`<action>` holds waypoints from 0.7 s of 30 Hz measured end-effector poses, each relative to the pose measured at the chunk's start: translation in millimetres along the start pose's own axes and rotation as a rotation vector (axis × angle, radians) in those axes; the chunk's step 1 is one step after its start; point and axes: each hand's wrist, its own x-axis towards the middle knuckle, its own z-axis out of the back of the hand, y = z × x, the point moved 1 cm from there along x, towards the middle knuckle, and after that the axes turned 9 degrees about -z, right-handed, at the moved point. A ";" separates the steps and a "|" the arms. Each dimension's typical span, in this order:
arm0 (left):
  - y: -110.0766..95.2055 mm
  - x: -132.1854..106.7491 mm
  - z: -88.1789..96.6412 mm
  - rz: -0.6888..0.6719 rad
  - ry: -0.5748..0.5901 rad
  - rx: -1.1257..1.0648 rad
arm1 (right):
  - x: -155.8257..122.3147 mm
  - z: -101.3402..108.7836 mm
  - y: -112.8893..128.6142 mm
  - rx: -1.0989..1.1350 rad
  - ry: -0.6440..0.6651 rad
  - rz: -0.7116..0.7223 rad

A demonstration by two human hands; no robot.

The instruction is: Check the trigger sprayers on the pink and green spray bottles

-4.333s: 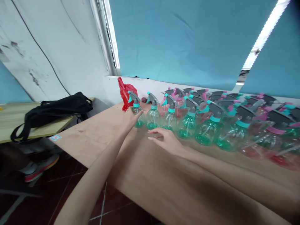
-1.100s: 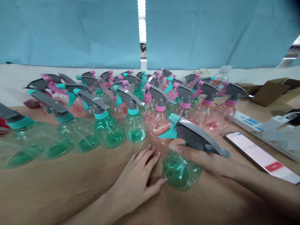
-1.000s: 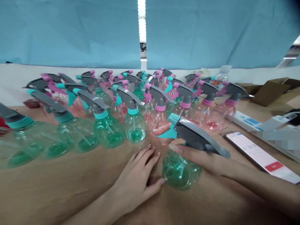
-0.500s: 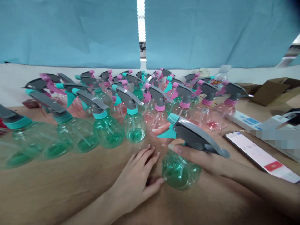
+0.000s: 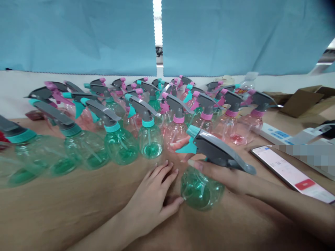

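Fingers (image 5: 180, 143) of our right hand (image 5: 226, 177) are closed around the neck of a green spray bottle (image 5: 201, 193), the thumb lying across its near side just below the grey spray head (image 5: 217, 148). The fingertips come out on the far side, beside the turquoise trigger (image 5: 186, 148). The bottle's body sits directly below that grip, over the table (image 5: 52, 205); whether its base rests on the wood, we cannot tell. Our left hand (image 5: 154, 195) lies palm down just to the left of the same bottle, fingers loosely side by side and thumb stretched toward the bottle's lower wall; we cannot tell whether the thumb tip touches it. Beyond our hands, turquoise-collared bottles (image 5: 121, 148) run off to the left and pink-collared bottles (image 5: 176, 134) to the right, with others crowded behind. A phone (image 5: 293, 177) lies screen up to the right of our right hand, and a cardboard box (image 5: 300, 103) stands farther back.
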 end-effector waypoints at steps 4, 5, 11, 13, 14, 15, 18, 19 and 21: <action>-0.1 0.3 0.3 0.003 0.010 -0.003 | -2.0 0.1 -3.8 0.116 0.034 -0.035; -0.2 0.3 0.2 0.007 0.018 0.000 | -2.0 0.2 -4.8 0.121 0.048 -0.038; -0.5 0.0 0.2 -0.003 0.003 0.000 | 0.1 1.8 -7.6 0.113 0.029 -0.011; -0.3 -0.3 -0.2 -0.009 -0.014 -0.007 | 0.0 1.9 -7.4 0.101 0.014 0.006; -0.2 -0.5 -0.4 -0.010 -0.018 -0.008 | -0.2 1.9 -7.4 0.093 0.011 0.011; -0.2 -0.6 -0.6 -0.012 -0.022 -0.008 | -0.5 1.8 -7.4 0.088 0.002 0.016; 0.2 -0.6 -1.1 -0.008 -0.015 -0.002 | -0.8 1.3 -7.9 0.078 -0.008 0.005; 0.4 -0.5 -1.3 -0.006 -0.011 0.002 | -0.7 1.1 -8.2 0.074 -0.007 0.002; 0.8 -0.3 -1.6 -0.004 -0.001 0.011 | -0.7 1.0 -8.9 0.073 -0.001 -0.007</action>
